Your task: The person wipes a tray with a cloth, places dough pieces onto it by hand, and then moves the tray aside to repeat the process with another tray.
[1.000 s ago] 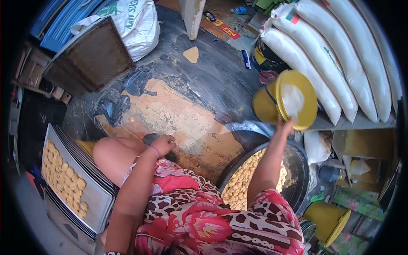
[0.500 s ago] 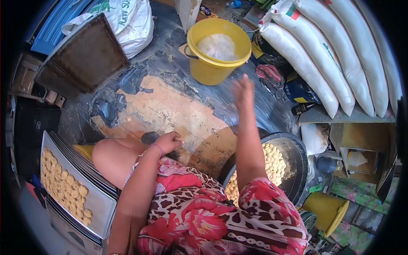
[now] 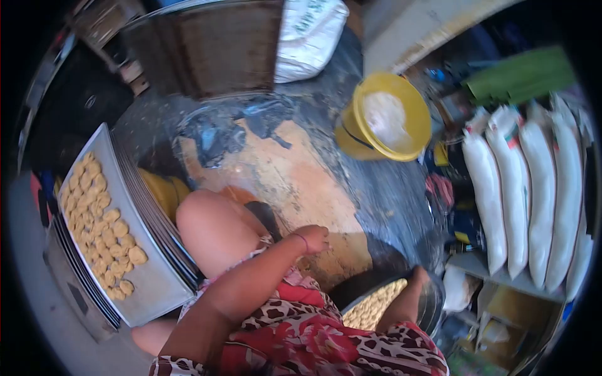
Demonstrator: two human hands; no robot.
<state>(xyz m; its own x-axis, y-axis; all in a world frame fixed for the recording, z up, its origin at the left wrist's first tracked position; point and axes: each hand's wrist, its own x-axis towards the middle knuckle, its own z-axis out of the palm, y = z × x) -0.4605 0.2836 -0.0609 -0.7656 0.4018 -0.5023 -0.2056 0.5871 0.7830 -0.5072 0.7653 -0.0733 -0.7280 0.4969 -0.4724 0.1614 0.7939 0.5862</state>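
Note:
My left hand [image 3: 315,239] is by my knee with its fingers curled in; whether anything is inside them is hidden. A bracelet circles that wrist. At the far rim of a black basin [image 3: 433,307], my right hand [image 3: 416,279] looks closed on the edge, though its fingers are blurred. Many small pale dough pieces [image 3: 375,307] lie in the basin, partly covered by my right forearm. To my left, rounded dough pieces [image 3: 100,232] are spread on a metal tray [image 3: 160,289] at the top of a stack.
A yellow bucket [image 3: 351,139] holding white powder stands on the worn floor [image 3: 313,188]. Long white sacks [image 3: 486,207] lean at the right, above a wooden shelf [image 3: 511,304]. Dark trays [image 3: 207,53] stand upright at the back beside a white sack [image 3: 307,41].
My view has turned to the left. My right hand has come down from the floor near the bucket to the basin's rim. My left hand stays curled by my knee.

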